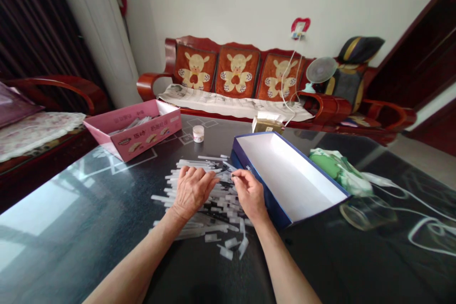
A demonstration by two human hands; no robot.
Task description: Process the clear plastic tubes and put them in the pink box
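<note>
Left hand [192, 190] laid palm down on a loose heap of narrow translucent plastic strips [210, 211], its fingers [194, 175] close together and gently curved, resting on the strips rather than clamped. Right hand [249, 194] held at the heap's upper right edge, with thumb and forefinger pinched together on one thin strip [228, 176] and the other fingers curled beneath. Heap spread over a dark glass-topped table [71, 209], between the two forearms, with a few slim dark pieces mixed in, too small to identify.

Just right of the right hand, a shallow open box [288, 175], navy outside and white inside, set at an angle. Farther back on the left, a pink printed cardboard box [131, 130] with biscuit pictures on its side and white packets inside. Near the table's far edge, a small white lidded jar [198, 134] and a tan carton [267, 124]. To the right, a crumpled green-and-white cloth [338, 171] beside a clear glass vessel [366, 211] lying on its side. Beyond the table, a red wooden sofa [231, 73] with bear-patterned cushions, a newspaper across its seat, and a small white fan [320, 70] at its right end.
</note>
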